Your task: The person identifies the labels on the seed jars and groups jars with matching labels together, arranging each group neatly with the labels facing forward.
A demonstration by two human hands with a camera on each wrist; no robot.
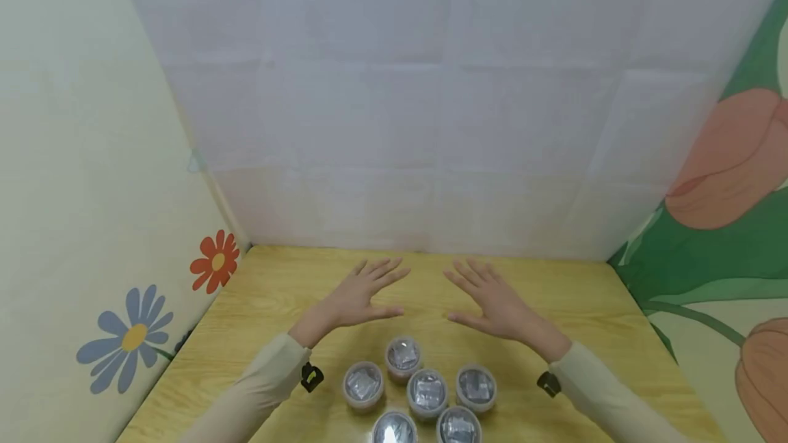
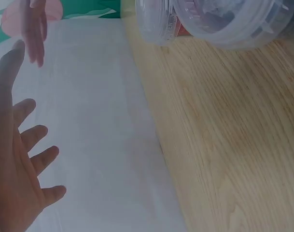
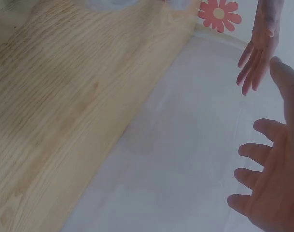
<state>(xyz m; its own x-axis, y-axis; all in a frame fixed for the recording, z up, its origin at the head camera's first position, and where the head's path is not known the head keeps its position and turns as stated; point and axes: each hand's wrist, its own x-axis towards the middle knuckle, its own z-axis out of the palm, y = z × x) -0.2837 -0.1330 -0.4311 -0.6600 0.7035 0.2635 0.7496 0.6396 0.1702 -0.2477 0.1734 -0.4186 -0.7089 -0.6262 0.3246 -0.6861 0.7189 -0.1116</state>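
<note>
Cut off: the two nearest tubs, front left tub (image 1: 395, 427) and front right tub (image 1: 459, 425), run past the bottom edge of the head view; glare whitens part of the front left lid.
Other tubs: the farthest tub (image 1: 403, 355), the left tub (image 1: 363, 385), the middle tub (image 1: 427, 392) and the right tub (image 1: 476, 387) make six in all, grouped on the wooden surface (image 1: 591, 292) below and between the forearms.
Contents: grey, shiny, crinkled matter shows through the clear lids (a wrapped packet, perhaps; too blurred to say).
Wrist views: only parts of clear tubs enter at the top edges, one with a bit of red on its side in the left view.
Lettering: faint marks stand on that tub's side, too small to read surely; no brand is legible.
Left hand (image 1: 356, 297): fingers spread wide, thumb apart, holding nothing, raised over the surface beyond the tubs.
Right hand (image 1: 500, 307): likewise wide and unladen, facing the left hand across a gap.
Wrists: a small black device (image 1: 312, 377) sits at the left cuff, a similar one (image 1: 549, 383) at the right.
Backdrop: a creased white sheet (image 1: 369, 115), with flower-printed panels either side.
</note>
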